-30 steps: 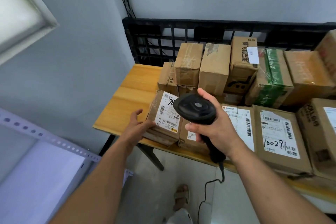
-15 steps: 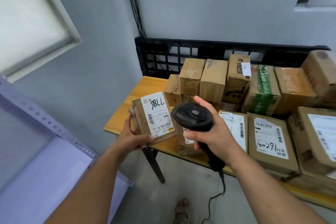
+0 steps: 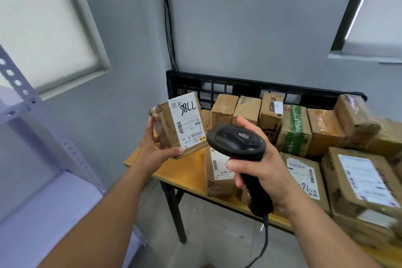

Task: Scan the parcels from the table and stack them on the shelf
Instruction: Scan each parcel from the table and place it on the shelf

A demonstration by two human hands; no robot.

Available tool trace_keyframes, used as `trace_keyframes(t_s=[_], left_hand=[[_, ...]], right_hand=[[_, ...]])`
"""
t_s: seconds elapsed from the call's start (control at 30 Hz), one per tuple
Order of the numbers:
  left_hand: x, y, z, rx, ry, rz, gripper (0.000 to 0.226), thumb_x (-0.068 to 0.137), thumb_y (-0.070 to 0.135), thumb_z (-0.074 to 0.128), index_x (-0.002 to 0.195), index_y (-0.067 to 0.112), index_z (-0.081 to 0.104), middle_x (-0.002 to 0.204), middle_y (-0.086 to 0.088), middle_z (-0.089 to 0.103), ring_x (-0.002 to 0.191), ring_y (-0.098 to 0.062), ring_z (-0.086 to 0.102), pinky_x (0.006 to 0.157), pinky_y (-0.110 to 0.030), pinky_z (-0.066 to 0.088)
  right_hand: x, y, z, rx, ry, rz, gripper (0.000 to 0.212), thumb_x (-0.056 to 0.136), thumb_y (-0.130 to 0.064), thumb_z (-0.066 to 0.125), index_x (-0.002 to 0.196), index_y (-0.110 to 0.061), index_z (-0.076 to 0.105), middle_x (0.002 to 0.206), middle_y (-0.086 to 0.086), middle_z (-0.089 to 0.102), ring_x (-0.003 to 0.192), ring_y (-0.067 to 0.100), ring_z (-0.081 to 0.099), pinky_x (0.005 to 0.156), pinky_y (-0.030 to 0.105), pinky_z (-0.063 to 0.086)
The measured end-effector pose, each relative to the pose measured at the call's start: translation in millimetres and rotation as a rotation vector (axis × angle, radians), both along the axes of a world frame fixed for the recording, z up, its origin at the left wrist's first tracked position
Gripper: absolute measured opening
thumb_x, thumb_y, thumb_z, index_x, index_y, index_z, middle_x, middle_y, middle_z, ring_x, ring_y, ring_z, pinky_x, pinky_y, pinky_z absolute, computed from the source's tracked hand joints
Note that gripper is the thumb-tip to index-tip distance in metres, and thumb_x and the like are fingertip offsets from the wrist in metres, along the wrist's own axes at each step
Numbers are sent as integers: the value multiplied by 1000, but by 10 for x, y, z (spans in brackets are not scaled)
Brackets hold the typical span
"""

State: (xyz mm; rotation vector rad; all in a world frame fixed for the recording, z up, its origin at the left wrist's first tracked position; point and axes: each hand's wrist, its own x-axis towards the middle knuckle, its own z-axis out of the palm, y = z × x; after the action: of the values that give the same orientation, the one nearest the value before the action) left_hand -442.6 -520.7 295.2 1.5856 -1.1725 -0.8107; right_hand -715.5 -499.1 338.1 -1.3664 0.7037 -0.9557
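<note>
While the shelf (image 3: 26,98) stands at the left, the left hand (image 3: 155,148) holds a labelled parcel (image 3: 180,124) above the table's (image 3: 185,172) left end, thumb across its lower edge and fingers up its left side. Rightward, the right hand (image 3: 258,172) grips the black scanner (image 3: 237,140) by its handle. Since half a second ago, the parcel sits higher and more upright.

Pale grey painted walls (image 3: 239,28) meet in a corner, where thin black cables (image 3: 169,28) run down. A pale-framed window with a drawn white blind (image 3: 43,28) glows on the left wall, and a dark-framed window (image 3: 380,6) sits at the upper right. A black plastic lattice panel (image 3: 217,85) stands against the wall behind the yellow wooden table (image 3: 185,172), which has dark legs. To its left is a white perforated-metal shelf (image 3: 39,213). A grey concrete floor (image 3: 206,235) lies below.
</note>
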Motion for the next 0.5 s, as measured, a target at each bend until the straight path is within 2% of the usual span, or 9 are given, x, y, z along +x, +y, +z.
trace_keyframes(t_s=[0.07, 0.13, 0.23, 0.3, 0.43, 0.5], left_hand=[[-19, 13, 58, -24, -26, -2, 126, 63, 13, 89, 154, 38, 4, 137, -12, 45, 117, -30, 53, 94, -47, 51], [-31, 30, 106, -37, -25, 5, 124, 65, 12, 87, 154, 37, 4, 139, -13, 43, 120, -30, 52, 96, -41, 48], [-27, 81, 168, -59, -23, 19, 122, 67, 9, 86, 154, 34, 6, 133, -11, 47, 123, -30, 52, 96, -37, 44], [-2, 122, 195, -69, -36, 36, 121, 66, 8, 87, 153, 34, 7, 128, -10, 51, 121, -30, 53, 100, -41, 45], [57, 193, 233, -40, -70, 56, 124, 64, 16, 89, 153, 39, 6, 142, -17, 40, 126, -32, 48, 106, -55, 41], [83, 222, 241, -41, -76, 65, 124, 64, 17, 89, 153, 40, 6, 143, -17, 39, 126, -33, 48, 105, -56, 41]], right_hand=[[-29, 51, 48, -22, 4, 7, 95, 65, -7, 80, 142, -43, 39, 101, 17, 72, 51, 26, 57, 51, 37, 51], [-46, 96, 75, -37, 9, 19, 94, 65, -8, 81, 142, -43, 40, 100, 19, 71, 50, 27, 57, 50, 37, 51], [-45, 146, 88, -36, -3, 29, 94, 63, -14, 84, 141, -43, 41, 104, 21, 69, 50, 28, 58, 51, 37, 51], [-44, 180, 89, -33, -10, 34, 94, 61, -18, 85, 140, -44, 42, 105, 22, 69, 50, 29, 57, 52, 38, 51], [-50, 236, 95, -28, 6, 15, 90, 64, -10, 82, 139, -41, 44, 104, 20, 69, 50, 29, 57, 52, 39, 51], [-39, 257, 101, -35, 10, 7, 89, 65, -8, 80, 140, -40, 43, 100, 21, 70, 49, 29, 57, 51, 39, 51]])
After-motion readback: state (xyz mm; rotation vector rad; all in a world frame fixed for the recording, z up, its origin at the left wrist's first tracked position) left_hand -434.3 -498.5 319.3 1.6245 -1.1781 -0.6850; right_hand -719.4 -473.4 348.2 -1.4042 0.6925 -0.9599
